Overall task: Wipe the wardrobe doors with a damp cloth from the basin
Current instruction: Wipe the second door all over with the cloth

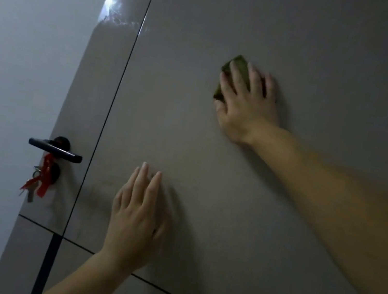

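Grey, glossy panelling fills nearly the whole view, seen at a tilt from close up. The broad wardrobe door [306, 37] takes up the centre and right, split from a narrower panel [97, 111] on its left by a thin dark seam [127, 65]. A second dark groove [165, 286] crosses the panelling low down.

The right hand [245, 106] lies flat against the broad door in the upper middle, arm reaching in from the lower right. Its fingers are straight and spread apart, pressing a green cloth [239, 65] onto the surface. The cloth shows above and to the left of the fingers, and the rest of it is hidden under the palm.

The left hand [137, 216] rests lower and further left on the same door, just above the groove. Its fingers are straight and close together, and it holds nothing.

On the narrower panel sits a dark lever handle [55, 149]. Beneath it hang keys [31, 191] with a red ribbon [44, 177]. A bright glare [112, 0] shines high on that panel, and a pale wall [14, 42] lies beyond its left edge.
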Action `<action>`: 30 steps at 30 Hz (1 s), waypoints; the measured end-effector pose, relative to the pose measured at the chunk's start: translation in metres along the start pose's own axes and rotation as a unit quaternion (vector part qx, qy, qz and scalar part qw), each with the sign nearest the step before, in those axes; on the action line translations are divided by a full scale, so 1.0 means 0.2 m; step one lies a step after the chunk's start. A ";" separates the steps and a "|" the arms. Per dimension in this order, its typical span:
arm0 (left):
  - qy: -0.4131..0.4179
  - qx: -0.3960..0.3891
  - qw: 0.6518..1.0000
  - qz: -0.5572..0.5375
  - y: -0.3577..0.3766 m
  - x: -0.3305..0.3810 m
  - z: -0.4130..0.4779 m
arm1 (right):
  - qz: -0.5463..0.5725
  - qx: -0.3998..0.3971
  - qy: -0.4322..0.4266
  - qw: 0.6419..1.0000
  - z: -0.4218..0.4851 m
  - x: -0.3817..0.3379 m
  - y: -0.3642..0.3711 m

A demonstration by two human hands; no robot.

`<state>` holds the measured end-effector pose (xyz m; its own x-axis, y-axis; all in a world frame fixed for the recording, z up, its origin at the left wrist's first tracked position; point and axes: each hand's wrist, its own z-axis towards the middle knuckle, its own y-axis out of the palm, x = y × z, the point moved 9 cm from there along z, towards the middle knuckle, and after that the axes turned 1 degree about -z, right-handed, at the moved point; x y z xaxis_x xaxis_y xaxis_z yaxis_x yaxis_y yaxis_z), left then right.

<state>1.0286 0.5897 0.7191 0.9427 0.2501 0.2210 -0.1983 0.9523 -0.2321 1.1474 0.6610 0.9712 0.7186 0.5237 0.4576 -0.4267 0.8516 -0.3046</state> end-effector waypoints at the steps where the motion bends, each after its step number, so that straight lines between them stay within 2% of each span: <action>1: -0.014 -0.007 1.000 0.005 0.01 -0.05 -0.03 | 0.003 -0.008 -0.052 0.999 -0.05 -0.13 0.05; 5: -0.076 -0.043 0.996 -0.009 0.10 -0.25 -0.16 | 0.002 -0.004 -0.262 0.965 -0.54 -0.58 0.24; 7: -0.065 -0.059 0.996 -0.017 0.13 -0.29 -0.22 | -0.008 -0.031 -0.324 0.946 -0.72 -0.66 0.33; 9: -0.051 -0.064 0.996 -0.025 0.13 -0.29 -0.24 | -0.027 -0.043 -0.345 0.937 -0.73 -0.66 0.36; 11: -0.055 -0.057 0.996 -0.030 0.12 -0.30 -0.23 | -0.020 -0.011 -0.309 0.951 -0.58 -0.61 0.27; 15: -0.056 -0.049 0.997 -0.027 0.12 -0.30 -0.23 | -0.005 -0.019 -0.136 0.990 -0.25 -0.46 0.17; 16: -0.056 -0.051 0.997 -0.031 0.13 -0.30 -0.23 | -0.007 -0.014 -0.140 0.990 -0.27 -0.48 0.18; 21: -0.084 -0.036 0.995 -0.042 0.14 -0.24 -0.24 | -0.026 0.000 -0.332 0.943 -0.90 -0.62 0.35; 24: -0.030 -0.022 0.998 -0.040 0.13 -0.03 -0.27 | -0.024 0.000 -0.321 0.947 -1.06 -0.41 0.35; 26: -0.006 -0.022 0.999 -0.050 0.16 0.11 -0.29 | -0.017 0.019 -0.260 0.965 -1.01 -0.19 0.30; 30: -0.028 -0.025 0.998 -0.057 0.22 0.17 -0.28 | -0.017 0.037 -0.061 0.997 -0.75 0.31 0.14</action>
<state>1.0665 0.6306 0.6629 0.9417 0.1510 0.3006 -0.0751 0.9654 -0.2496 1.2624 0.7145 0.8651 0.6626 0.4898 0.5667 -0.4457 0.8659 -0.2273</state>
